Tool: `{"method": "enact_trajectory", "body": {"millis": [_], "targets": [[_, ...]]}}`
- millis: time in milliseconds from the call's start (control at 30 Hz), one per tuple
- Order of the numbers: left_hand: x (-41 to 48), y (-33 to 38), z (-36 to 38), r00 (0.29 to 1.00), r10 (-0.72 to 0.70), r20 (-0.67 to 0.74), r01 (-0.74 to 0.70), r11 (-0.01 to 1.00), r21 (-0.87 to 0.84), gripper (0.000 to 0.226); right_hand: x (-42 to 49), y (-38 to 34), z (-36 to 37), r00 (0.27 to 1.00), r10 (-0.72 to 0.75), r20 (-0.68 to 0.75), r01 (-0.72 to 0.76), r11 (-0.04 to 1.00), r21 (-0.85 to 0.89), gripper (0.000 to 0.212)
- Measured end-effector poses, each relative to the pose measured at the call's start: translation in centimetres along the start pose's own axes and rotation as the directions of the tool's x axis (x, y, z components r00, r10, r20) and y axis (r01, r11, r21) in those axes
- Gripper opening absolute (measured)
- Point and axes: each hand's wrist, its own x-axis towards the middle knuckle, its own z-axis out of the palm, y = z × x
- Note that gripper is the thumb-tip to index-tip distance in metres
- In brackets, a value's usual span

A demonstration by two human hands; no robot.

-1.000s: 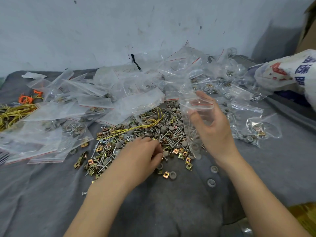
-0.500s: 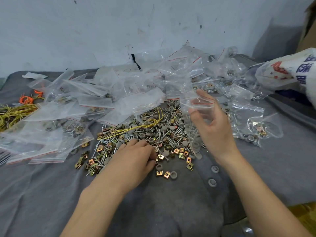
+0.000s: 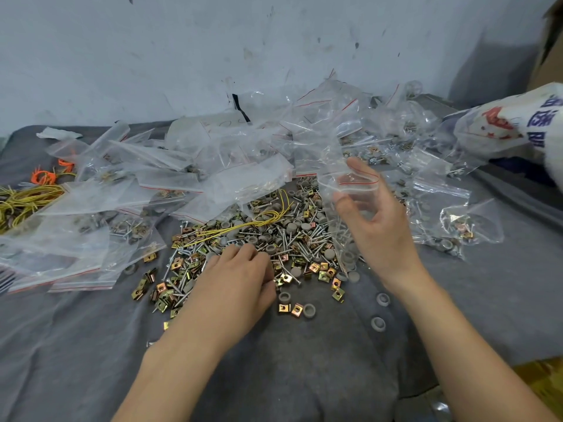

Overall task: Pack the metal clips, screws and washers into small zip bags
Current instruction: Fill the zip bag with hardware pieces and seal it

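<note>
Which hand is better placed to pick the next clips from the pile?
Left. The left hand rests on the pile of clips and screws; the right hand is busy holding the zip bag.

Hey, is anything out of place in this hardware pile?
Yes: a loop of yellow wire lies across the hardware pile, away from the wire bundle at far left. Two grey washers sit apart on the cloth.
</note>
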Motion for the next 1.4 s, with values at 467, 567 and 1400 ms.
{"method": "enact_trajectory", "body": {"millis": [467, 567, 1400], "targets": [[3.9, 2.4, -7.0, 0.851, -0.337, -0.402, -0.215, 0.474, -0.854, 0.005, -0.2, 0.3, 0.9, 0.995, -0.064, 0.079, 0.063, 0.998, 0.014, 0.064], [4.9, 3.1, -6.8, 0.877, -0.326, -0.353, -0.178, 0.463, -0.869, 0.006, -0.4, 0.3, 1.4, 0.991, -0.08, 0.104, 0.08, 0.997, 0.001, 0.059], [3.5, 0.5, 0.3, 0.996, -0.084, 0.044, 0.092, 0.965, -0.245, 0.022, 0.0, 0.6, -0.7, 0.999, -0.053, -0.009, 0.053, 0.997, 0.058, 0.053]]}}
